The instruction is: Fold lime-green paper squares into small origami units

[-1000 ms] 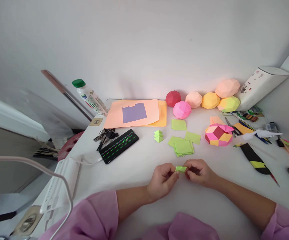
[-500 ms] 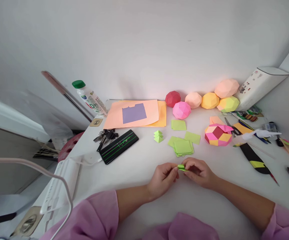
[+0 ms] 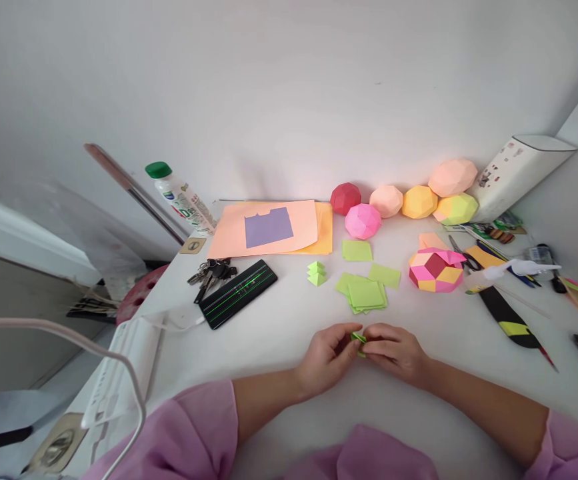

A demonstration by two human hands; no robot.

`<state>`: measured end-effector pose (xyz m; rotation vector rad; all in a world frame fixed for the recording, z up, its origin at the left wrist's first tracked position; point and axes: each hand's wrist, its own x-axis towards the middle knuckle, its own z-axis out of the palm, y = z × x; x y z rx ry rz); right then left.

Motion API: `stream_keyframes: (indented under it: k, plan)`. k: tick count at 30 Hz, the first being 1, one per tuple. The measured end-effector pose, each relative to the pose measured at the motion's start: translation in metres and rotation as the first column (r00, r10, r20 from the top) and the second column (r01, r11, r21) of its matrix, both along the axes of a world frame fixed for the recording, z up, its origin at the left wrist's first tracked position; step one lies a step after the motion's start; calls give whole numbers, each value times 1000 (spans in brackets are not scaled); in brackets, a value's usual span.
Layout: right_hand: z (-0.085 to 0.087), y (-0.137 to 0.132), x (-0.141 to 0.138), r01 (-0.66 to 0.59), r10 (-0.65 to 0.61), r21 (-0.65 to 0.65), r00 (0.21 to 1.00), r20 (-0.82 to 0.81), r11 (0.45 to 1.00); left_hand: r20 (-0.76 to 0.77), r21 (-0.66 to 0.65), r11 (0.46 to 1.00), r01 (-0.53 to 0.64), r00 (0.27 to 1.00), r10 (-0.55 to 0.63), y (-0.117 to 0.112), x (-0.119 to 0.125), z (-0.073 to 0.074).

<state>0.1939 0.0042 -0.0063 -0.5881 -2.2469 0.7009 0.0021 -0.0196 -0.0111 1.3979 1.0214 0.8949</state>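
A small folded piece of green paper (image 3: 358,338) is pinched between my two hands above the front of the white table. My left hand (image 3: 329,357) grips it from the left with thumb and fingers. From the right, the fingertips of my right hand (image 3: 397,353) press on it and cover part of it. Just beyond my hands lie a stack of green paper pieces (image 3: 366,294) and, farther back, another green paper piece (image 3: 357,250). Several folded green units (image 3: 317,273) sit to the left of the stack.
Faceted paper balls, one of them pink (image 3: 363,221), line the wall. An open pink-and-yellow paper ball (image 3: 437,269) stands right of the stack, near a black-and-yellow knife (image 3: 511,319) and scissors (image 3: 461,251). Leftward are a black power bank (image 3: 239,293), keys (image 3: 213,273), paper sheets (image 3: 226,230) and a bottle (image 3: 183,200).
The green paper has turned from lying flat to tilted between my fingertips. My right hand has shifted slightly left and down, its fingers now straighter.
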Motion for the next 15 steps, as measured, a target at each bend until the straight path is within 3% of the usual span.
stream_keyframes:
  k: [15]
  plan:
    - [-1, 2, -1, 16, -16, -15, 1000, -18, 1000, -65, 166, 984, 59, 997, -48, 0, -4, -3]
